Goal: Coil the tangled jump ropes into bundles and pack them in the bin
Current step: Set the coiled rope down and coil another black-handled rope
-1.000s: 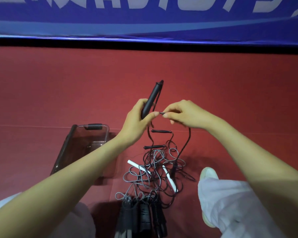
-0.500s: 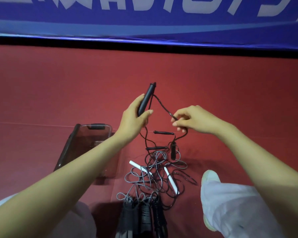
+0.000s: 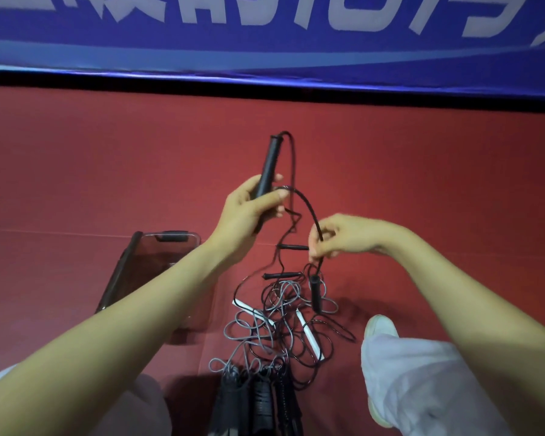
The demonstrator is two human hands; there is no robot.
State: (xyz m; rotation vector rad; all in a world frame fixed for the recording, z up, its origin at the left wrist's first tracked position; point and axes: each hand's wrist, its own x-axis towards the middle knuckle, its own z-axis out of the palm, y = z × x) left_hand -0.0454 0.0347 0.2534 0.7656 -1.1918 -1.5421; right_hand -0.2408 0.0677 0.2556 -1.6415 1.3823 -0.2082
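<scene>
My left hand (image 3: pixel 249 212) grips a black jump-rope handle (image 3: pixel 268 165) that points up and away. Its black cord (image 3: pixel 310 212) arcs to the right and down into my right hand (image 3: pixel 343 237), which pinches it. Below that hand a second black handle (image 3: pixel 316 292) hangs on the cord. A tangled heap of grey and black ropes (image 3: pixel 280 328) with white handles (image 3: pixel 309 333) lies on the red floor between my knees. The smoky transparent bin (image 3: pixel 170 247) stands to the left, partly hidden by my left forearm.
Several coiled black rope bundles (image 3: pixel 258 401) lie at the bottom centre. My white shoe (image 3: pixel 379 327) and trouser leg (image 3: pixel 422 385) are at the right of the heap. A blue banner (image 3: pixel 265 36) runs along the far edge of the red floor.
My right hand slid down and to the right along the cord, away from my left hand. A loop of cord has opened between the hands, and the hanging handle swung in under the right hand.
</scene>
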